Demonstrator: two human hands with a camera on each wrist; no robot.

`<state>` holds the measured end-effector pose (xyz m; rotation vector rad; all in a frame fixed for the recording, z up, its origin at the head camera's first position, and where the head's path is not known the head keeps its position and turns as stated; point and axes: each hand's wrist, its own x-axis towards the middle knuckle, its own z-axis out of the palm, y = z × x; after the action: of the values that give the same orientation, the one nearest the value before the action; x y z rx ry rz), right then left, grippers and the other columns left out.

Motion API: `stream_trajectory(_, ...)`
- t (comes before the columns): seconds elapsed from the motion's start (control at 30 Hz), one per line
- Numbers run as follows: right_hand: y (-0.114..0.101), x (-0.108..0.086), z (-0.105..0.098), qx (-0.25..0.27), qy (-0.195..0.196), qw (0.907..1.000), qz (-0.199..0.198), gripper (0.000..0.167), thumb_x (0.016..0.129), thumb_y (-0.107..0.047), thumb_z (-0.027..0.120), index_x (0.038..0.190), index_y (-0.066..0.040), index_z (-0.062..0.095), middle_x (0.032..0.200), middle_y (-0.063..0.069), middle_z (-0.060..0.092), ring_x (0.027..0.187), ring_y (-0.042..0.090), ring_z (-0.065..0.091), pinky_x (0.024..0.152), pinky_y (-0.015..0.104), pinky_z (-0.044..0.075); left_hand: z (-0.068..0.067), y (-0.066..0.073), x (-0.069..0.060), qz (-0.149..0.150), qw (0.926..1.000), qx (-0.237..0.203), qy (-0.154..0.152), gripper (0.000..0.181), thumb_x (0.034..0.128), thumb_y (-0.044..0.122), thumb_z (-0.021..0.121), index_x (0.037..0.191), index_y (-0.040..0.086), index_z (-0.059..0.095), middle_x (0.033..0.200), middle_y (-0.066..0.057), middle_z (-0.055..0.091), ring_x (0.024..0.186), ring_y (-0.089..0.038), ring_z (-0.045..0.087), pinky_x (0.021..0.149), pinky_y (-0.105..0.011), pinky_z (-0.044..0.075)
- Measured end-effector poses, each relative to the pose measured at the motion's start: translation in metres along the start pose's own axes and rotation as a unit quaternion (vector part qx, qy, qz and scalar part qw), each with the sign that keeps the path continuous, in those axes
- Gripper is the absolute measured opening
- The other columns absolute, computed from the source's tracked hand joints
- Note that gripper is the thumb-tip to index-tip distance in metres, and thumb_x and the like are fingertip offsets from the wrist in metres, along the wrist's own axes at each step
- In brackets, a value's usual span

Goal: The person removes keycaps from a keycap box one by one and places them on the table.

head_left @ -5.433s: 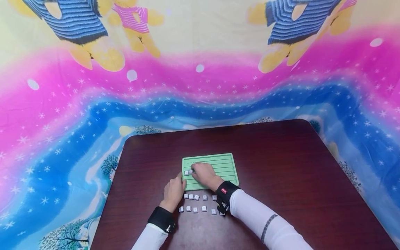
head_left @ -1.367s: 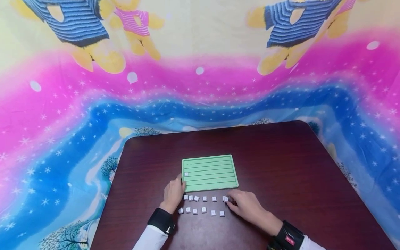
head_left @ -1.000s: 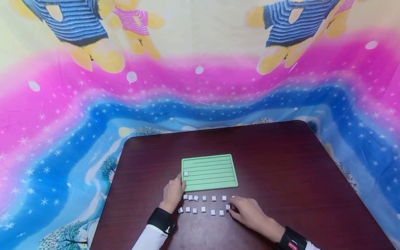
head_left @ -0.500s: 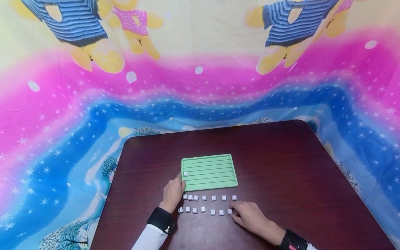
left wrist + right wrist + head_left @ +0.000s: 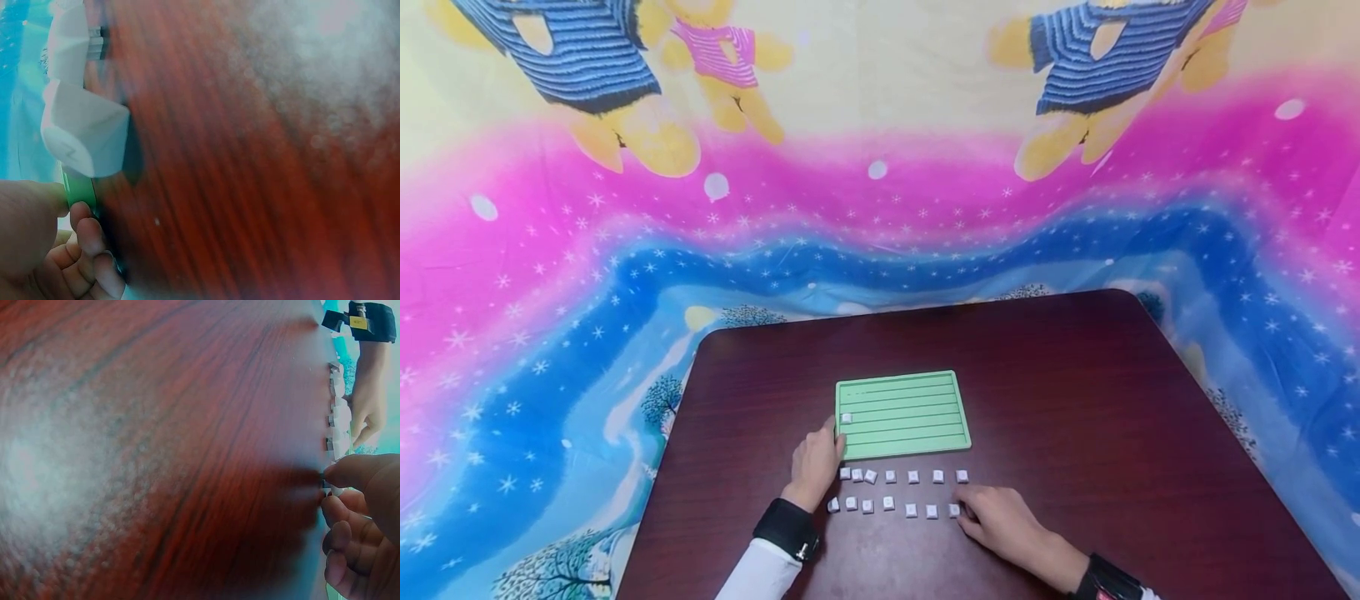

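My left hand (image 5: pixel 814 467) pinches the left edge of a light green ridged tray (image 5: pixel 910 432), thumb on one side and fingers on the other, as the left wrist view shows. One white keycap (image 5: pixel 847 418) sits in the tray near that edge. Below the tray, several white keycaps lie on the table in two rows. My right hand (image 5: pixel 1000 518) pinches the keycap (image 5: pixel 954 510) at the right end of the nearer row, partly hidden by the fingertips. A keycap with a letter-like mark (image 5: pixel 84 134) looms large beside the left hand in the left wrist view.
A dark red-brown table (image 5: pixel 1075 400) carries everything. Free tabletop lies behind the tray and to its right. A colourful printed cloth (image 5: pixel 880 208) hangs behind the table and down its sides.
My right hand has come off the tray, where two keycaps showed earlier and one shows now. It has moved to the nearer row's right end with a keycap. My left hand stays put.
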<state>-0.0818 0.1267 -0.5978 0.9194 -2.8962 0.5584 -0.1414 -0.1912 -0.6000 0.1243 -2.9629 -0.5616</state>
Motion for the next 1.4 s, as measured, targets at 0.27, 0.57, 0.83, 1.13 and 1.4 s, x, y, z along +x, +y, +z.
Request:
stream_trajectory(0.27, 0.000, -0.002, -0.003, 0.004, 0.000, 1.0000, 0.003, 0.021, 0.078, -0.025, 0.081, 0.081, -0.025, 0.060, 0.064, -0.019, 0.039, 0.054, -0.004, 0.032, 0.050, 0.020, 0.028, 0.000, 0.000, 0.000, -0.001, 1.0000, -0.003, -0.006, 0.039, 0.0963, 0.022, 0.066, 0.130, 0.003, 0.064, 0.086, -0.023, 0.074, 0.060, -0.032, 0.067, 0.050, -0.042, 0.048)
stream_trajectory(0.57, -0.002, -0.002, -0.005, 0.009, 0.010, 0.9999, 0.002, 0.022, 0.078, -0.028, 0.082, 0.082, -0.026, 0.061, 0.065, -0.018, 0.042, 0.055, -0.005, 0.032, 0.050, 0.019, 0.028, 0.002, 0.000, 0.000, -0.001, 1.0000, -0.008, -0.005, 0.038, 0.0958, 0.021, 0.066, 0.129, 0.003, 0.065, 0.083, -0.021, 0.074, 0.060, -0.031, 0.066, 0.048, -0.041, 0.045)
stream_trajectory(0.83, -0.004, 0.003, -0.007, 0.009, 0.020, 0.9997, -0.005, 0.022, 0.080, -0.028, 0.081, 0.080, -0.025, 0.060, 0.067, -0.018, 0.042, 0.056, -0.005, 0.033, 0.051, 0.019, 0.029, 0.000, 0.001, -0.002, 0.000, 1.0000, -0.009, -0.004, 0.037, 0.0965, 0.022, 0.065, 0.129, 0.003, 0.065, 0.083, -0.022, 0.073, 0.060, -0.032, 0.067, 0.049, -0.041, 0.046)
stream_trajectory(1.13, -0.003, 0.011, -0.011, 0.011, 0.027, 0.9995, -0.009, 0.021, 0.079, -0.028, 0.081, 0.082, -0.022, 0.062, 0.069, -0.016, 0.045, 0.057, -0.004, 0.036, 0.051, 0.019, 0.031, 0.001, 0.000, -0.001, 0.001, 1.0000, -0.009, -0.002, 0.038, 0.0962, 0.021, 0.066, 0.129, 0.002, 0.065, 0.084, -0.023, 0.074, 0.060, -0.032, 0.066, 0.050, -0.042, 0.047)
stream_trajectory(1.4, -0.002, 0.020, -0.011, 0.010, 0.017, 0.9998, -0.001, 0.021, 0.082, -0.028, 0.079, 0.080, -0.023, 0.059, 0.069, -0.015, 0.046, 0.057, -0.003, 0.034, 0.051, 0.019, 0.030, 0.000, 0.000, 0.000, -0.002, 1.0000, -0.006, -0.001, 0.040, 0.0962, 0.023, 0.067, 0.130, 0.003, 0.064, 0.089, -0.025, 0.074, 0.062, -0.034, 0.068, 0.052, -0.044, 0.049)
